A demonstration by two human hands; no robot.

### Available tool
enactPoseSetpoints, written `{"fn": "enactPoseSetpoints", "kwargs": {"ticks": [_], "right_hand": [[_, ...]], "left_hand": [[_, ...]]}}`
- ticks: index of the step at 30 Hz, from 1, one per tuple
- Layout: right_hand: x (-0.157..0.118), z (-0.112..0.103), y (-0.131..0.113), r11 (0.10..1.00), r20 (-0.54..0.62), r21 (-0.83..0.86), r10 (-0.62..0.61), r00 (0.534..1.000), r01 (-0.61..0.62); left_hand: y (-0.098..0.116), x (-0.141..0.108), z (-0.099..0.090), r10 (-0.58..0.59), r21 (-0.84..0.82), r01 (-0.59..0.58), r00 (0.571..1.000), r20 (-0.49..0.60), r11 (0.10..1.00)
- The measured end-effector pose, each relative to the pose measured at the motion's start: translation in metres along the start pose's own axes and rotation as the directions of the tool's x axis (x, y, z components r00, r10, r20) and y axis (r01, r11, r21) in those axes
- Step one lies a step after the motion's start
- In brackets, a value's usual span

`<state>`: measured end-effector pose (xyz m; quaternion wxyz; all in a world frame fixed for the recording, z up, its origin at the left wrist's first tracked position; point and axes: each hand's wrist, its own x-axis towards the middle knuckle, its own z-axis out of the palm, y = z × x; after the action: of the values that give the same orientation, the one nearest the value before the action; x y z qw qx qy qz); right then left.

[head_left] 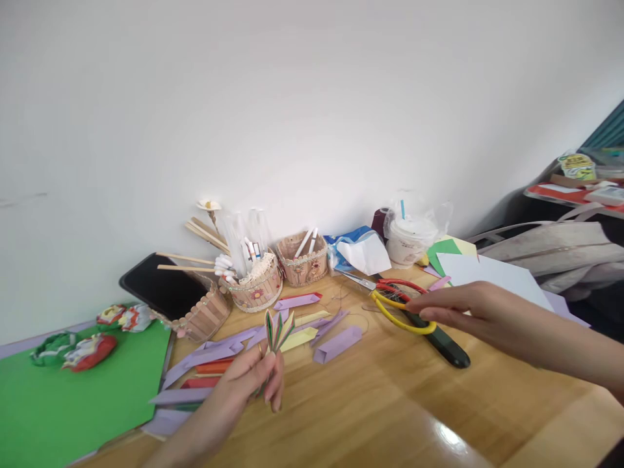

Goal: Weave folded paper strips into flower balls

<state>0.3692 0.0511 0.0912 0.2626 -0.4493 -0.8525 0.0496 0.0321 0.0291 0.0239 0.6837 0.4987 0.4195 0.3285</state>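
My left hand point(256, 377) is closed around a small bundle of folded coloured paper point(277, 330), whose fanned tops stick up above the fingers. On the right, my right hand point(455, 305) pinches the red and yellow handles of a pair of scissors point(400, 307), with the blades pointing left. Under the scissors lies a black-handled tool point(446, 344). Folded purple paper strips point(338, 344) and a yellow strip point(298, 338) rest on the table behind my left hand.
Wooden-stick baskets point(256, 294) with pens and sticks stand along the wall. A bagged cup point(412, 240) and a blue tissue pack point(358, 244) are behind the scissors. Green sheet point(63, 409) lies left, white paper point(492, 279) right.
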Motion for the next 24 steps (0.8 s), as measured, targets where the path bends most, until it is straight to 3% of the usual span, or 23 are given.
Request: {"fn": "enactPoseSetpoints", "kwargs": {"ticks": [2,6,9,15,21,24], "right_hand": [[0.004,-0.006,0.005,0.996,0.073,0.05,0.07,0.995,-0.073],[0.011,-0.008,0.005,0.973,-0.021,0.057,0.225,0.974,-0.224],[0.019,0.002,-0.002,0.95,0.023,0.041,0.308,0.951,-0.309],[0.041,0.044,-0.013,0.993,0.016,-0.104,0.055,0.998,-0.053],[0.061,0.075,-0.025,0.93,0.268,-0.355,0.001,0.963,0.097],[0.065,0.081,-0.024,0.902,0.271,-0.42,0.024,0.962,0.096]], "left_hand": [[0.001,0.002,0.002,-0.011,-0.001,0.011,1.0,-0.02,1.0],[0.006,0.01,0.006,-0.011,-0.022,0.009,0.996,-0.092,1.0],[0.011,0.021,0.009,0.017,-0.035,-0.022,0.99,-0.141,0.999],[0.026,0.049,0.021,0.118,0.087,-0.104,0.977,-0.178,0.991],[0.033,0.073,0.025,0.172,0.448,-0.062,0.963,-0.208,0.892],[0.032,0.079,0.024,0.182,0.536,-0.038,0.959,-0.217,0.843]]}}
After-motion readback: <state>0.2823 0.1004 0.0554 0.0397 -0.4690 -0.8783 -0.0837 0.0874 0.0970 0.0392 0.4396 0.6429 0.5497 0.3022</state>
